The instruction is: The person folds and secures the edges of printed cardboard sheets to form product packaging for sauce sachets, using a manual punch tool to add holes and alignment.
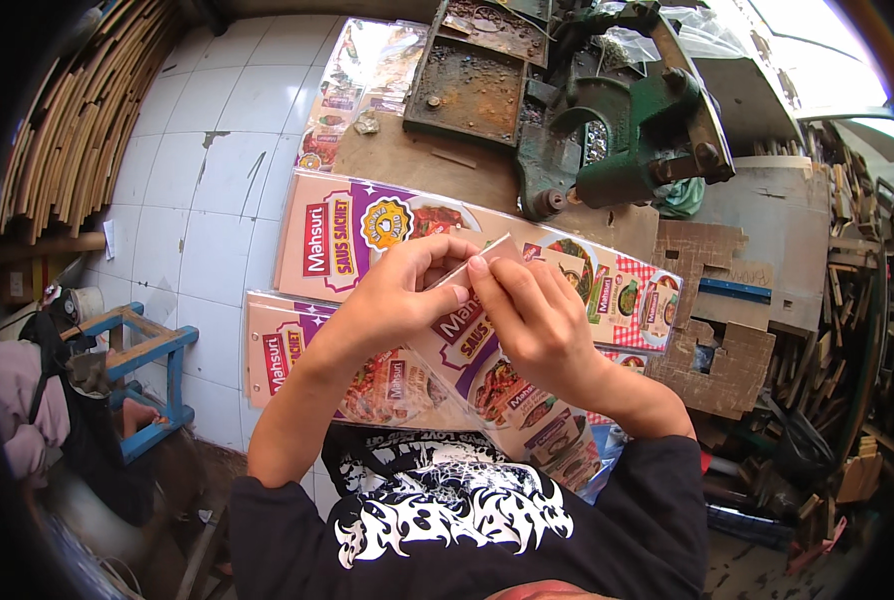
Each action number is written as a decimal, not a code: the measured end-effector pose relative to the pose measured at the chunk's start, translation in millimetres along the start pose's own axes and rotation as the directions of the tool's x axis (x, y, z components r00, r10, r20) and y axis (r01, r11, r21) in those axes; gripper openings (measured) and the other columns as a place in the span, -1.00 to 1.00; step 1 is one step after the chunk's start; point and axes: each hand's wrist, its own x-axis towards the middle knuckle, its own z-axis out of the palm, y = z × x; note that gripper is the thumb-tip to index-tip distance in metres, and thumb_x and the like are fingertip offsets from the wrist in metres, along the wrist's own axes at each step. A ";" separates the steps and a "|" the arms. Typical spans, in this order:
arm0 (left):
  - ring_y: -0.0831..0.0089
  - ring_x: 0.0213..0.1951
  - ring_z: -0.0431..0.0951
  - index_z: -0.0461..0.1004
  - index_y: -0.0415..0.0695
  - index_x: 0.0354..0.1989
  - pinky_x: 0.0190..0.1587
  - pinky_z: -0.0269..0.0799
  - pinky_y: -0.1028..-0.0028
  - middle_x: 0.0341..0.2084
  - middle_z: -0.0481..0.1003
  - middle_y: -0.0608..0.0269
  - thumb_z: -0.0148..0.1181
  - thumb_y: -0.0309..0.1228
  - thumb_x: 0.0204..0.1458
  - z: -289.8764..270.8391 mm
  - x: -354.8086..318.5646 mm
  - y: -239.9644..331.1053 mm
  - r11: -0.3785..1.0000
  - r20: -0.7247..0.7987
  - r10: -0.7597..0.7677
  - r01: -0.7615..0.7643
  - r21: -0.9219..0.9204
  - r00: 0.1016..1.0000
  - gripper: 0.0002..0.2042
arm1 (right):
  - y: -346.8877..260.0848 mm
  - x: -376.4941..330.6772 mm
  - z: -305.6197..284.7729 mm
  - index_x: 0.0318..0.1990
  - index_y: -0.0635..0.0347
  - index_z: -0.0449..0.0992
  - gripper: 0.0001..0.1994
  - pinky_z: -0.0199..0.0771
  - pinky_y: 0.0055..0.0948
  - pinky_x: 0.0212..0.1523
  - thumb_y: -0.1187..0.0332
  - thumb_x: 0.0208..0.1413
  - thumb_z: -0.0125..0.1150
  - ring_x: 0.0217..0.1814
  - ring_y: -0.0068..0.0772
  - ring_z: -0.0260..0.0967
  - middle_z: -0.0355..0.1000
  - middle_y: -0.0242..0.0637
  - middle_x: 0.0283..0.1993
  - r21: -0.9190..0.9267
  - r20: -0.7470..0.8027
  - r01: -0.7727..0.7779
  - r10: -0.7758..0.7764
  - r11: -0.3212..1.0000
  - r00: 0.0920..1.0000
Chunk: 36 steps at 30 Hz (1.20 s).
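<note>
Head view shows a green cast-iron press (635, 120) at the far right of the table (407, 160), printed packaging sheets (347, 235) nearer, and both the left hand (407, 290) and right hand (532, 320) pinching a thin clear strip (467, 265) at centre.

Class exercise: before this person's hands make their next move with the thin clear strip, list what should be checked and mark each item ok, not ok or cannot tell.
1. Left hand grips the thin clear plastic strip: ok.
2. Right hand pinches the same strip: ok.
3. Strip raised above the glossy printed sauce-sachet sheets: ok.
4. Sheets lie flat in stacks on the brown wooden workbench: ok.
5. Green cast-iron press machine stands apart from both hands: ok.
6. Strip undamaged: cannot tell.
</note>
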 end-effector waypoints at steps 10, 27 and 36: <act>0.61 -0.22 0.54 0.41 -0.33 -0.03 -0.13 0.48 0.57 -0.24 0.53 0.26 0.16 -0.55 0.06 -9.6 2.8 -3.5 0.993 0.035 -0.066 0.069 -0.093 0.997 -0.71 | 4.7 2.3 -1.5 -0.15 0.28 0.59 -0.77 0.47 -0.41 -0.34 0.69 0.03 0.24 -0.35 -0.25 0.44 0.45 -0.16 -0.27 0.363 -0.351 -0.274 0.403 0.891 0.846; 0.53 -0.19 0.61 0.50 -0.36 0.01 -0.11 0.55 0.57 -0.21 0.61 0.14 0.30 -0.47 0.07 -11.3 14.1 -4.1 0.999 -0.156 -0.022 0.028 0.041 0.987 -0.66 | 32.6 -72.6 -4.8 -0.09 0.32 0.56 -0.85 0.41 -0.58 -0.03 0.50 0.30 0.08 -0.12 -0.60 0.44 0.53 -0.29 -0.13 0.821 0.225 -0.553 0.810 0.142 0.542; 0.48 -0.20 0.62 0.52 -0.35 0.02 -0.10 0.52 0.55 -0.20 0.60 0.08 -0.06 -0.29 0.29 -19.2 15.9 -3.9 0.999 -0.092 -0.009 0.004 -0.049 0.996 -0.63 | 11.7 -82.6 4.6 -0.12 0.38 0.59 -0.85 0.43 -0.58 -0.06 0.55 0.24 0.12 -0.13 -0.59 0.45 0.55 -0.32 -0.17 0.757 0.598 -0.627 0.586 -0.186 0.548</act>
